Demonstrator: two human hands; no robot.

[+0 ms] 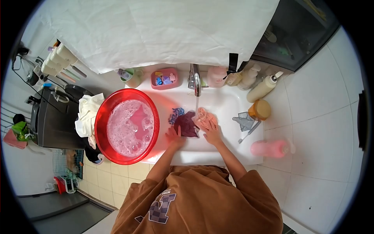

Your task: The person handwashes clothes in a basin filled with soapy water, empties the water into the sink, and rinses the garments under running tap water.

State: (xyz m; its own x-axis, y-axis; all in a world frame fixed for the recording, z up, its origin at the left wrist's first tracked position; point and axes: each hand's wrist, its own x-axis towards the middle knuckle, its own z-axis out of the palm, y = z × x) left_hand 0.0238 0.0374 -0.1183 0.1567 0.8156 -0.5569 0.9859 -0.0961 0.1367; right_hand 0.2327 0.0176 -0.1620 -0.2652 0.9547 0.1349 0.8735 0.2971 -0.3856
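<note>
In the white sink, a dark maroon cloth [186, 125] lies wet and crumpled between my hands. My left hand [175, 137] is at its near left edge, fingers spread and touching it or just beside it. A peach-coloured cloth [205, 117] lies bunched to the right. My right hand [212, 133] rests on its lower edge with the fingers stretched out. Behind the maroon cloth sits a small blue patterned cloth [176, 114]. Water runs from the chrome faucet [196, 84] down between the maroon and peach cloths.
A red basin [156, 128] of sudsy water with pink fabric stands left, white clothes [88, 117] beside it. A pink soap box [164, 78] and several bottles line the sink's back. On the right are a grey cloth [244, 121], a toothbrush [249, 132], an amber jar [260, 110] and a pink bottle [270, 149].
</note>
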